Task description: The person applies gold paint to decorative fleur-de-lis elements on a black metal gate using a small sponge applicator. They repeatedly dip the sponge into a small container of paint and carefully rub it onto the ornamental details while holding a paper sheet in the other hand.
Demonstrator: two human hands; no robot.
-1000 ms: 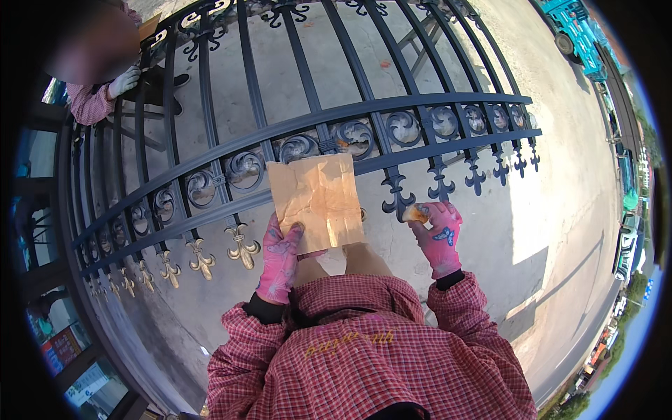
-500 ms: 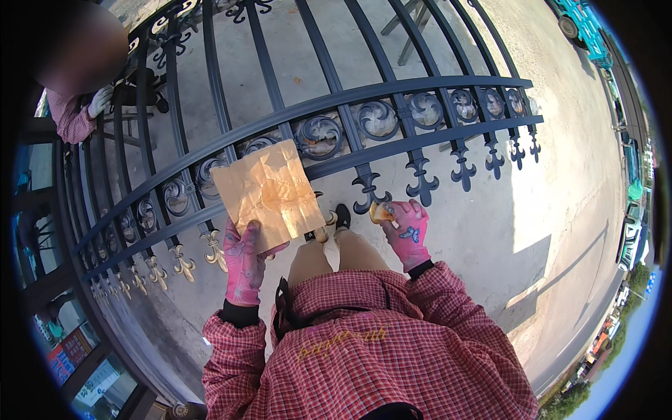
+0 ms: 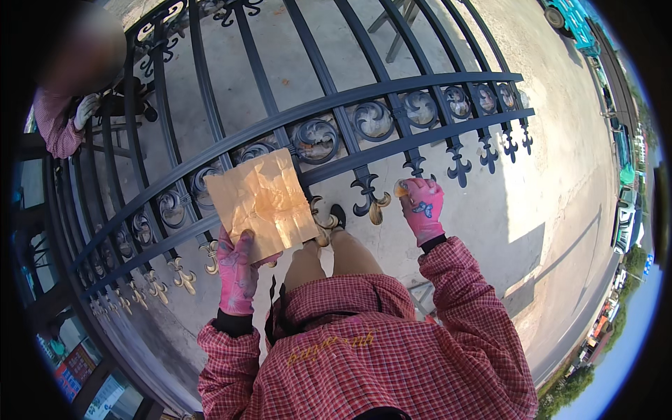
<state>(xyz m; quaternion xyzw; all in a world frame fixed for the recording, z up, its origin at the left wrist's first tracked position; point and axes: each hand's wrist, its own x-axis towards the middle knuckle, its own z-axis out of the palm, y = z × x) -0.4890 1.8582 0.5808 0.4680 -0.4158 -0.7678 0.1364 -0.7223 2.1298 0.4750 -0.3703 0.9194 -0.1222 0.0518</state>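
My left hand (image 3: 236,269), in a pink glove, grips the lower edge of a crumpled tan sheet of paper or card (image 3: 262,201) and holds it up against the dark metal fence panel (image 3: 294,115). My right hand (image 3: 422,207), also in a pink glove, is closed on a small gold-tipped object, probably a brush, just right of a spear-shaped finial (image 3: 369,198) with gold on its tips. The sheet hides part of the lower rail. Gold-painted finials (image 3: 180,275) run along the rail to the left.
The fence panel lies tilted across concrete ground (image 3: 546,210), with ring scrolls (image 3: 372,119) between its two rails. Another person in a pink checked sleeve (image 3: 61,126) works at the panel's far left end. A blue vehicle (image 3: 568,19) stands at top right.
The sheet and my left hand have shifted slightly left along the rail. My right hand has stayed by the finials on the right, now beside one that is partly gold.
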